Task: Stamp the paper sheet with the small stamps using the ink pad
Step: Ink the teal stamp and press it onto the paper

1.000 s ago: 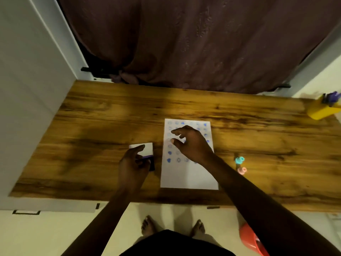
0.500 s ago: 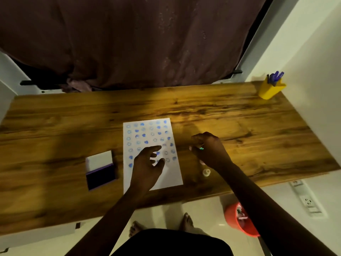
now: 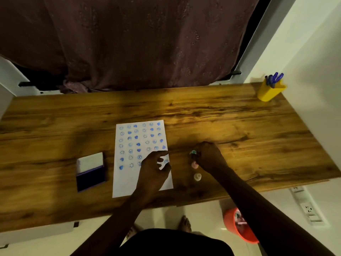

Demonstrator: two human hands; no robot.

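A white paper sheet [image 3: 129, 182] lies on the wooden table [image 3: 239, 126], its upper part covered with rows of blue heart and smiley prints. My left hand [image 3: 153, 170] rests flat on the sheet's lower right part, fingers spread. To the right of the sheet my right hand [image 3: 209, 156] pinches a small teal stamp [image 3: 193, 152]. Just below it on the table stand a pink stamp [image 3: 194, 165] and a whitish stamp [image 3: 197, 177]. The ink pad [image 3: 91, 179] lies open to the left of the sheet, its white lid folded back.
A yellow pen holder [image 3: 269, 92] with blue pens stands at the table's far right corner. A dark curtain [image 3: 147, 43] hangs behind the table. An orange bin [image 3: 238, 226] sits on the floor under the table's front edge, and a wall [image 3: 313, 52] is on the right.
My left hand left the ink pad and came to rest on the sheet. My right hand moved off the sheet to the stamps on the right and closed on the teal one.
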